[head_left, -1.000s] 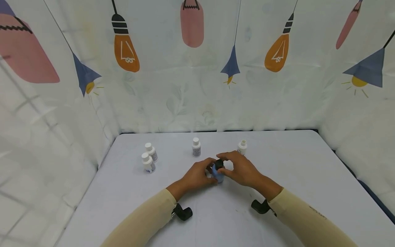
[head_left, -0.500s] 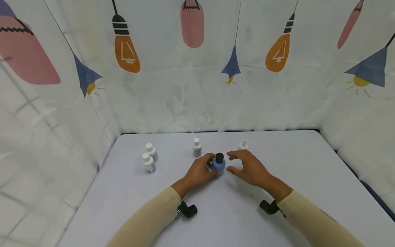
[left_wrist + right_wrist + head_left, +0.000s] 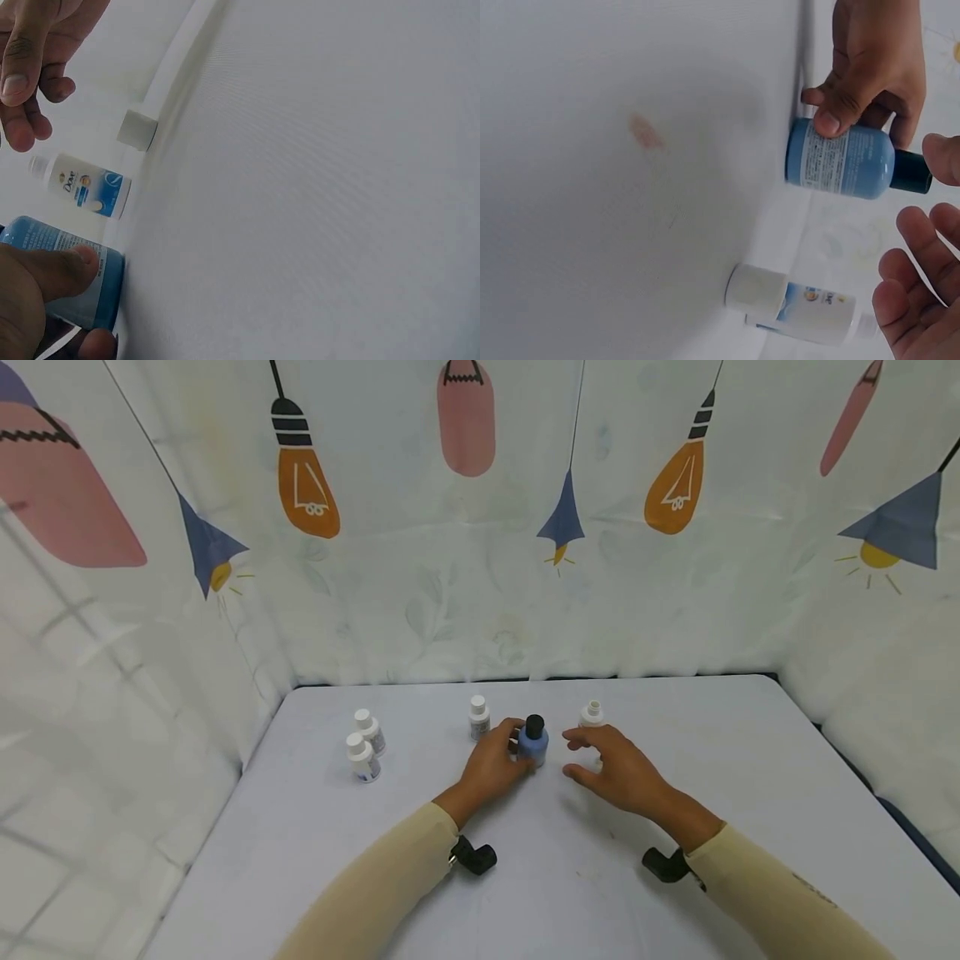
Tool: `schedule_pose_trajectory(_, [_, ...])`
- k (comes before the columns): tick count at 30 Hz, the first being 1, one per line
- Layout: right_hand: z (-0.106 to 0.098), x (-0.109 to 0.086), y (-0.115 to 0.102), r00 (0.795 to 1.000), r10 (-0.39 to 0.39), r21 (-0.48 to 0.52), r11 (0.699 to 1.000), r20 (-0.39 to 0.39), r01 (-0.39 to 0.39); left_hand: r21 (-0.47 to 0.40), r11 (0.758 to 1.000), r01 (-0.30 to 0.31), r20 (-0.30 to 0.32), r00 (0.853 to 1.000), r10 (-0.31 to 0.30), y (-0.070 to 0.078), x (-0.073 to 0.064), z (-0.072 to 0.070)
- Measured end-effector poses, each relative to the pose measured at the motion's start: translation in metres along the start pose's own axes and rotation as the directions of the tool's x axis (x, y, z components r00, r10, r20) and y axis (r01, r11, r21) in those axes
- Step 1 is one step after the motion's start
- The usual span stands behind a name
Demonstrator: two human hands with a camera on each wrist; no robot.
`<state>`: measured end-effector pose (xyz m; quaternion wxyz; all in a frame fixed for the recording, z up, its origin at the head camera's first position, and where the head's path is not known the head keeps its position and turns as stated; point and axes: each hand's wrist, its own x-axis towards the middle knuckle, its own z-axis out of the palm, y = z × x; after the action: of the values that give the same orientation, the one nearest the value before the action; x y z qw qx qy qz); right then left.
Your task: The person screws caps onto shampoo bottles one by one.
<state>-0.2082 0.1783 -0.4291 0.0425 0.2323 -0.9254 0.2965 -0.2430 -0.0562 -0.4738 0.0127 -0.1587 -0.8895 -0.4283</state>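
Observation:
My left hand [image 3: 493,766] holds a blue bottle [image 3: 533,747] with a black cap [image 3: 535,725], thumb on one side and fingers behind. The bottle is upright on or just over the table; the right wrist view shows its printed label [image 3: 829,159]. My right hand [image 3: 624,774] hovers to the right, fingers loosely bent and holding nothing. Just beyond it stands a white Dove bottle [image 3: 86,185] whose narrow neck [image 3: 594,707] is bare. A loose white cap [image 3: 137,130] sits on the table near that bottle, mostly hidden by the right hand in the head view.
Another white capped bottle [image 3: 479,718] stands behind the left hand. Two more, a rear one [image 3: 371,732] and a front one [image 3: 363,758], stand close together at the left. The white-covered table [image 3: 300,860] ends at a patterned cloth wall [image 3: 390,610].
My right hand has let go of the blue bottle's black cap and drawn back to the right. My left hand has moved the blue bottle farther back on the table.

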Motion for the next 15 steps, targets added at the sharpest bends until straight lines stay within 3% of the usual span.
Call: schedule_pose_trajectory(15, [-0.003, -0.005, 0.007, 1.0, 0.023, -0.002, 1.0, -0.002, -0.023, 0.009, 0.999, 0.035, -0.067, 0.997, -0.035, -0.001, 0.02, 0.012])
